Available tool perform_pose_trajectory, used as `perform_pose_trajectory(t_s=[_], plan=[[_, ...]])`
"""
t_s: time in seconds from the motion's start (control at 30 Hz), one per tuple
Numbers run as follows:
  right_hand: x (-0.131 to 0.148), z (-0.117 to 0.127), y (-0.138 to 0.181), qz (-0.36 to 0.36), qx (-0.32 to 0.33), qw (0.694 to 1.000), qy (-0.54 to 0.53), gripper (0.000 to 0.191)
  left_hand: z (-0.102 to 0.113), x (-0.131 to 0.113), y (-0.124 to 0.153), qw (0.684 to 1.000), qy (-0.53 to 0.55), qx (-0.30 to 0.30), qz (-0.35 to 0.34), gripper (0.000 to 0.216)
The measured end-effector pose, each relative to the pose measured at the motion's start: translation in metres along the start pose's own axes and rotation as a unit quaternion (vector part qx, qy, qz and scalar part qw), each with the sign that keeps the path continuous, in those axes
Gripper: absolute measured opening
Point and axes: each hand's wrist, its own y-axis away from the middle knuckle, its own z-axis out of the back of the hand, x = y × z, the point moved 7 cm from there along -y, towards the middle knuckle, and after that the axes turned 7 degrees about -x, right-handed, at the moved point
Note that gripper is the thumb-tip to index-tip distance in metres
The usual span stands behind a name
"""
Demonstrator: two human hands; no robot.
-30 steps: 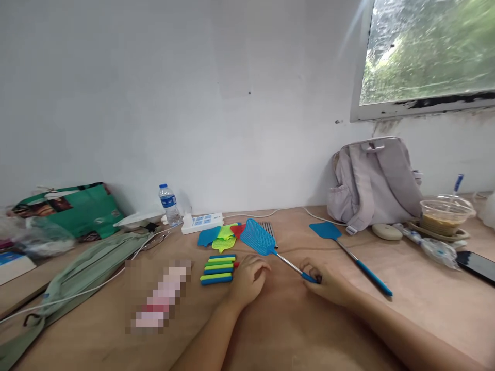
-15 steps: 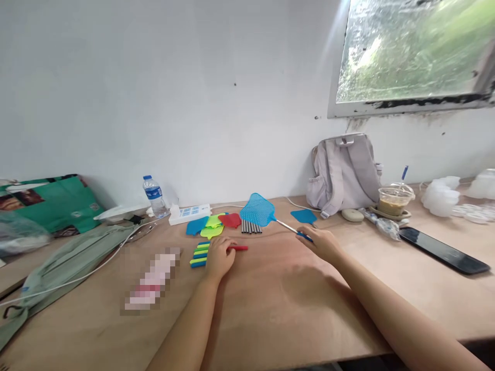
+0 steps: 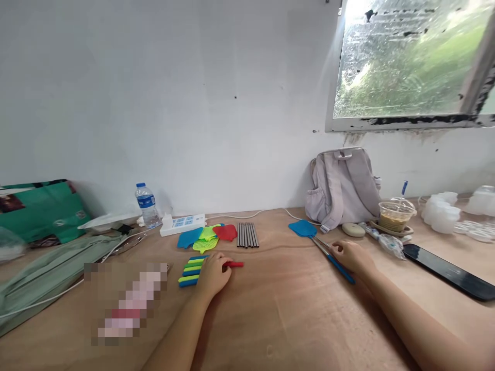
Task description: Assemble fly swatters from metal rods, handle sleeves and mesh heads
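My left hand (image 3: 213, 272) rests on a row of blue, yellow and green plastic handles (image 3: 192, 270), its fingers curled round a red handle (image 3: 235, 264) that sticks out to the right. My right hand (image 3: 353, 257) lies low over the table, fingers closed at the metal shaft of a blue fly swatter (image 3: 303, 228); the grip under the hand is hidden. Alongside, another swatter's blue handle (image 3: 341, 270) lies on the table. The two blue heads overlap, so I cannot separate them. Loose blue, yellow and red swatter heads (image 3: 225, 233) lie beside several metal tubes (image 3: 247, 235).
Along the wall stand a water bottle (image 3: 147, 205), a white power strip (image 3: 182, 224) and a grey backpack (image 3: 342, 188). To the right are a drink cup (image 3: 395, 214) and a black phone-like slab (image 3: 450, 272). Grey-green cloth (image 3: 58, 275) and a blurred pink item (image 3: 131, 304) lie left.
My right hand has lowered the blue swatter from the air, moving it right and down beside the one on the table. My left hand stays at the handles. The view has shifted slightly.
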Motion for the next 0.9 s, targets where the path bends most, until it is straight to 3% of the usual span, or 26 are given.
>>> perform_pose_trajectory(t_s=[0.1,0.2,0.4,0.5,0.67,0.9], plan=[[0.013,0.015,0.0,0.02,-0.067,0.997,-0.03,0.028,-0.001,0.0,-0.002,1.0,-0.005,-0.004,-0.002,0.027],[0.057,0.027,0.017,0.135,-0.136,0.976,-0.103,0.024,-0.002,0.0,-0.005,1.0,-0.011,-0.007,-0.01,0.025],[0.179,-0.015,0.076,0.27,-0.009,0.945,-0.185,0.023,-0.004,0.001,-0.008,1.0,-0.005,-0.012,-0.026,0.025],[0.219,-0.034,0.074,0.26,0.025,0.941,-0.217,0.028,-0.005,0.001,-0.008,0.999,-0.006,-0.013,-0.036,0.028],[0.234,-0.055,0.024,0.14,0.016,0.973,-0.181,0.033,-0.005,-0.001,-0.006,0.999,-0.012,0.001,-0.037,0.041],[0.24,-0.071,0.0,0.144,0.014,0.977,-0.157,0.02,0.001,0.006,-0.003,0.997,-0.07,-0.022,0.012,0.035]])
